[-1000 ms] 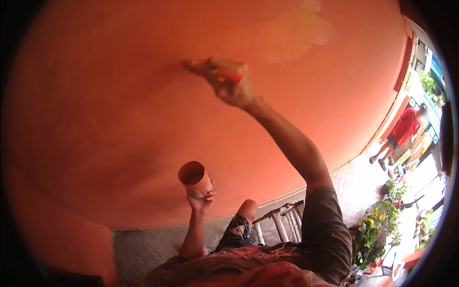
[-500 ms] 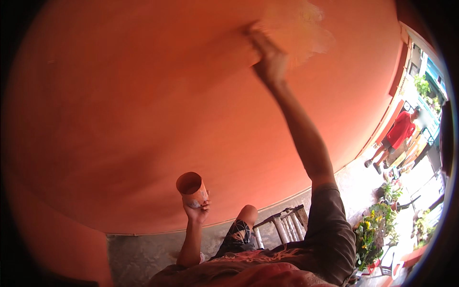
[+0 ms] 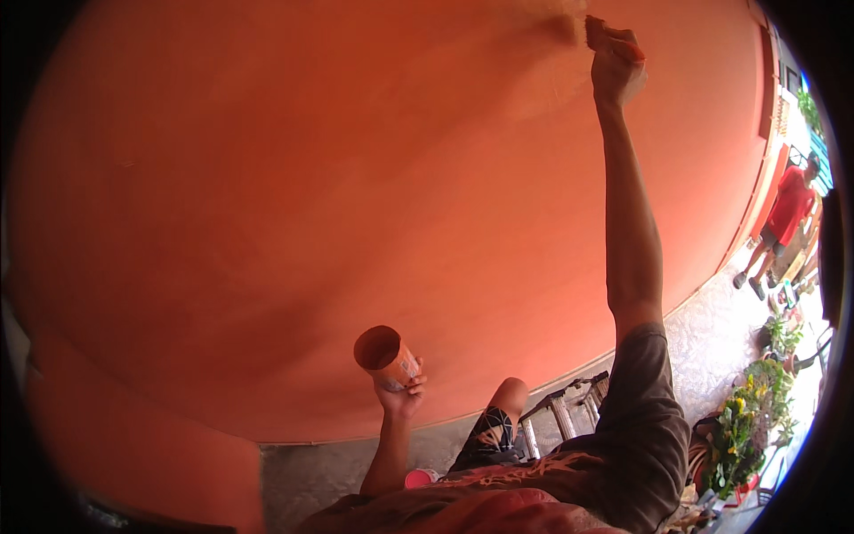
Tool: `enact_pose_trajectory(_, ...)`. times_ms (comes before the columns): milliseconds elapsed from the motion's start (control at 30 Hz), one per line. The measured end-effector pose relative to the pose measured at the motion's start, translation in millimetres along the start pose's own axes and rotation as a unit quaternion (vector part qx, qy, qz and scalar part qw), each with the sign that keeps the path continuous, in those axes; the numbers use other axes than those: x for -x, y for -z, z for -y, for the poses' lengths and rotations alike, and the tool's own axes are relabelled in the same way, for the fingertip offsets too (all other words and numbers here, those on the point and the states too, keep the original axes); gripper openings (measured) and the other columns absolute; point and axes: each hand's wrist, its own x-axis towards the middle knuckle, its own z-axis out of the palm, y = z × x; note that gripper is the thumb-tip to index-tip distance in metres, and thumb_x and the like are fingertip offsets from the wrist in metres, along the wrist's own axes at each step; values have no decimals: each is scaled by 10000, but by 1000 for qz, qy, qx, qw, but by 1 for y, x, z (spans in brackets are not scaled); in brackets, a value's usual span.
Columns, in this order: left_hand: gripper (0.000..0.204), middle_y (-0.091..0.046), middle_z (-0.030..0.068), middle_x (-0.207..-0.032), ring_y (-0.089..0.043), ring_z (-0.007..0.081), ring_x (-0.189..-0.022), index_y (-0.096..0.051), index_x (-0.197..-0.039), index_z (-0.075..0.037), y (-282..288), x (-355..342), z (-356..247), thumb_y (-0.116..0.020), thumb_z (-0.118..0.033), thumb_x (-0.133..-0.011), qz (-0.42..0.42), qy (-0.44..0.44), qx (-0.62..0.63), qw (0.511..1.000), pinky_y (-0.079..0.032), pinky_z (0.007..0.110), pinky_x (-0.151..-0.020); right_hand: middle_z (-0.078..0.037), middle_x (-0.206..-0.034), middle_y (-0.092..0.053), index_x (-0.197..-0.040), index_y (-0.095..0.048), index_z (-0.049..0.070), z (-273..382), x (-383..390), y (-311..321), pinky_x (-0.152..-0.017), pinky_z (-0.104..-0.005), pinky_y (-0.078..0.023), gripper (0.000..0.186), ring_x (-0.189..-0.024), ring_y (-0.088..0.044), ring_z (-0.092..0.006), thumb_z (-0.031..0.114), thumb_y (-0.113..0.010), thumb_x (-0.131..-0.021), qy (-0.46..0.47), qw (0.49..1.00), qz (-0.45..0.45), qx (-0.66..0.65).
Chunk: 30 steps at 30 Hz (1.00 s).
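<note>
My right hand [image 3: 620, 71] is raised high with the arm stretched out, closed around a paintbrush [image 3: 594, 33] whose dark bristles are close to the orange wall [image 3: 356, 178]. Whether the bristles touch the wall I cannot tell. Pale patches show on the wall around the brush. Lower down, my left hand [image 3: 402, 394] grips an orange, paint-smeared cup [image 3: 405, 364] from below and the side. The cup is tilted a little, its open mouth facing up; its inside is dark orange, and how full it is does not show.
A ladder [image 3: 565, 414] stands by my bent knee. On the grey floor [image 3: 307, 485] below sits a pinkish-red container [image 3: 420, 479]. Potted plants [image 3: 743, 418] with yellow flowers line the right side. Farther off, a person in a red shirt [image 3: 790, 209] stands.
My right hand has moved right and up along the wall with the brush. The view has shifted, bringing the red container on the floor into sight. The cup stays in my left hand.
</note>
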Motion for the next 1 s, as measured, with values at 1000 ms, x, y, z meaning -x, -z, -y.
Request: enact_pose_trajectory(1000, 570, -539, 158, -1297, -655, 282, -910, -541, -1362, -65, -29, -16, 33, -632, -402, -911, -36, -90, -59, 994, -581, 272, -684, -103, -998, -690, -995, -666, 196, 104, 194, -73, -605, -423, -570, 143, -911, -687, -290, 176, -637, -856, 268, 928, 243, -87)
